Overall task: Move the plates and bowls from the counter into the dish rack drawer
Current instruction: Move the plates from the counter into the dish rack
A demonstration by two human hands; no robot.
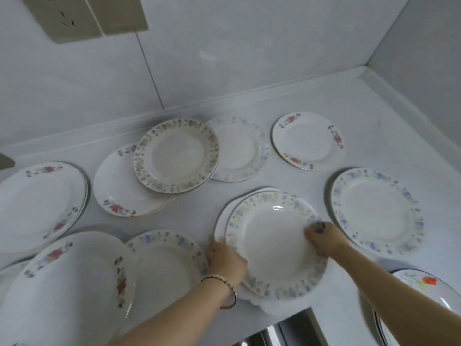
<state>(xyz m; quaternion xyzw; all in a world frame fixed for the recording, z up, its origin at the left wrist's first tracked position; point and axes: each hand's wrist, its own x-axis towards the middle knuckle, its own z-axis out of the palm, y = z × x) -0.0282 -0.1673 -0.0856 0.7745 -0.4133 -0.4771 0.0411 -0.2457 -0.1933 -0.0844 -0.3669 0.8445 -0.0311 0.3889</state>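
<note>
A blue-and-yellow flowered plate (272, 243) lies on top of a plain white scalloped plate (222, 221) at the front middle of the white counter (311, 101). My left hand (225, 260) grips the left edge of this pair. My right hand (324, 237) pinches the flowered plate's right rim. Several other plates lie spread over the counter: red-flowered ones (308, 141) (40, 206) (72, 283), blue-rimmed ones (376, 211) (169, 263) (239, 148), and an overlapping pair (175, 154) (117, 188). The dish rack drawer is hidden from view.
A plate with an orange flower (429, 285) sits at the lower right above a stack of dishes (384, 330). The counter's front edge meets a dark metallic opening (289, 330). Tiled walls close the back and right; a wall socket (62, 18) is at the upper left.
</note>
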